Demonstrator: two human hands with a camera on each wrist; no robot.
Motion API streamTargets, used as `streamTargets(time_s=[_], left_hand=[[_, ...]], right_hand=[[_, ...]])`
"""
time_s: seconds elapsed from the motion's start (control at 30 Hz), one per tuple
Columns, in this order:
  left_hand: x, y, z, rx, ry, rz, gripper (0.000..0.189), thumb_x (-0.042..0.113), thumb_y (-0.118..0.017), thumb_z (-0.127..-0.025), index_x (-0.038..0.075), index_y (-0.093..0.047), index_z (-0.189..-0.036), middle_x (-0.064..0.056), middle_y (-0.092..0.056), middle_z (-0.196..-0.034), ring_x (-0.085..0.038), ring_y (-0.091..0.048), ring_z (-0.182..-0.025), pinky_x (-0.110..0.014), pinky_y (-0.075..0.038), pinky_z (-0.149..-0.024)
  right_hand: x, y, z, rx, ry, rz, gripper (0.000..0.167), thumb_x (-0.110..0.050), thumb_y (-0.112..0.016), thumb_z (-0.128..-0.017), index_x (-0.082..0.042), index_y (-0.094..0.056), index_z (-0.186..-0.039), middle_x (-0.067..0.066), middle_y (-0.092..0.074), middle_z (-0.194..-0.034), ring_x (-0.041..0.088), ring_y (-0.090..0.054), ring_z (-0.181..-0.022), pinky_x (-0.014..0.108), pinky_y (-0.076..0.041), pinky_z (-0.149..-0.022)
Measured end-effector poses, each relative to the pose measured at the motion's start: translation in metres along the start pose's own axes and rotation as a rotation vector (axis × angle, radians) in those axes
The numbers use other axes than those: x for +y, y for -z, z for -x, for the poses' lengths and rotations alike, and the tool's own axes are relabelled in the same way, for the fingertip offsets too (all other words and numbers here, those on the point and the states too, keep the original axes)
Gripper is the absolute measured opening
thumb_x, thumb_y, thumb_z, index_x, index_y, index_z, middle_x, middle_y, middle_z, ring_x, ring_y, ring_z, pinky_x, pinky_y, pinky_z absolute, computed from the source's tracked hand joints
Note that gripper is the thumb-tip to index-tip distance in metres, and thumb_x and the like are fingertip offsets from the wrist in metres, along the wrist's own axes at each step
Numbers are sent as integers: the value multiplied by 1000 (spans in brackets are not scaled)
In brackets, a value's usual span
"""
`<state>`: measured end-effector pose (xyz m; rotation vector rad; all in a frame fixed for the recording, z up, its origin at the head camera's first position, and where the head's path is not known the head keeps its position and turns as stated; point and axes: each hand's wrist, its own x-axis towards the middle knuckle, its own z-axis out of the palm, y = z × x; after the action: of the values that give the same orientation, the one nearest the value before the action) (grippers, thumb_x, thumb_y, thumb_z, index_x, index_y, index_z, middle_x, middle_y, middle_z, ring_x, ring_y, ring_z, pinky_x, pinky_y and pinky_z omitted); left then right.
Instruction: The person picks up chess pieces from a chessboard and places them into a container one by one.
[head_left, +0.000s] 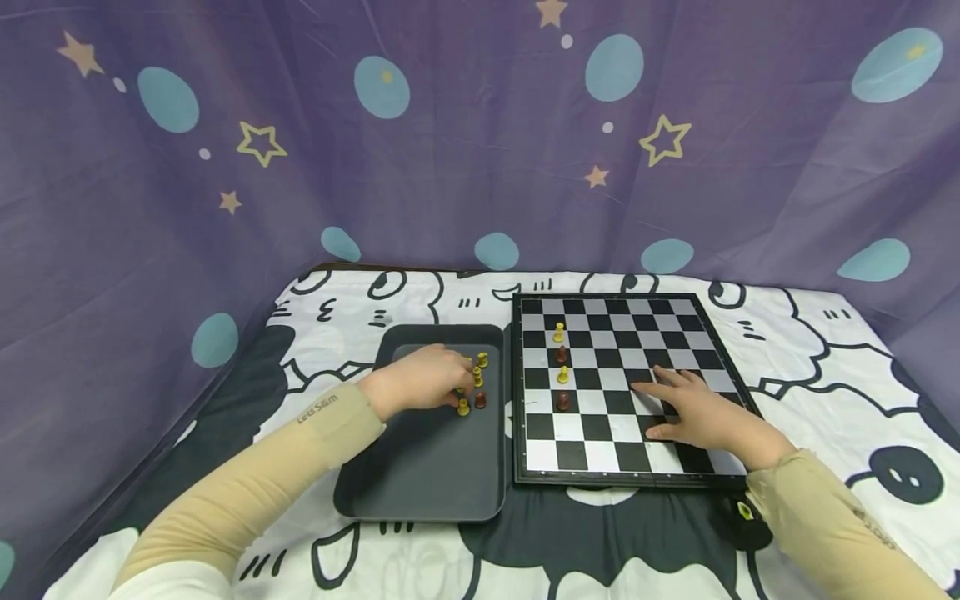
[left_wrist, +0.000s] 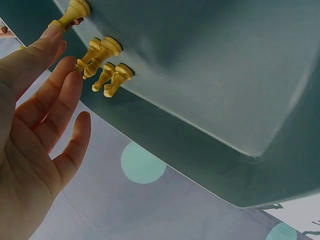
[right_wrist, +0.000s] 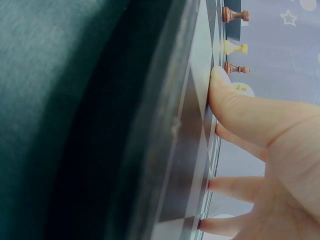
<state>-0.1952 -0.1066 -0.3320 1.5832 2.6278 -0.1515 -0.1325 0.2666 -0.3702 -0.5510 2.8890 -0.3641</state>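
Note:
My left hand [head_left: 431,377] reaches over the grey tray [head_left: 420,475], among yellow chess pieces standing at its right side. In the left wrist view the thumb tip overlaps a yellow chess piece [left_wrist: 75,12]; the other fingers are loosely bent beside more yellow pieces [left_wrist: 110,48]. No piece shows clearly pinched, and the index finger is mostly hidden. A brown chess piece [head_left: 481,400] stands right of the fingers. My right hand [head_left: 701,412] rests with spread fingers on the right part of the chessboard [head_left: 596,481], touching its squares and holding nothing.
Down the board's left side stand a yellow rook [head_left: 558,332], a brown piece [head_left: 562,355], another yellow piece [head_left: 563,375] and a brown rook [head_left: 562,402]. Tray and board sit side by side on a patterned cloth [head_left: 810,358]. A purple curtain [head_left: 480,167] hangs behind.

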Motion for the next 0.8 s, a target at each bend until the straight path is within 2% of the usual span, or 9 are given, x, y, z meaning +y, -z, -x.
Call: streamTargets(time_s=[0.27,0.53,0.8], left_hand=[[1,2,0,-1,14,-4,17,17,-79,-74,18,-75,-90,3,-68,-94,-14,-65,-88,-37,-52,-76],[1,9,-1,23,27,-4,17,18,-80,-74,18,-74,-89,3,-67,-91,-12,-63,-83,-33,-49,-70],[2,15,-3,53,36,4,20,16,-79,-75,16,-74,-95,1,-68,-96,-15,-64,-89,-37,-51,-78]], right_hand=[[0,0,0,-4,-5,0,66,-37,-77,-75,-9,-56,-131,38,-35,-139,64,-31,-122,71,-36,-92],[0,2,0,-15,-15,0,66,-36,-77,-76,-9,-55,-132,38,-34,-140,64,-30,-124,72,-34,-93],[0,2,0,-21,-12,-8,67,-37,-77,-76,-10,-55,-133,38,-34,-140,65,-30,-123,72,-34,-93]])
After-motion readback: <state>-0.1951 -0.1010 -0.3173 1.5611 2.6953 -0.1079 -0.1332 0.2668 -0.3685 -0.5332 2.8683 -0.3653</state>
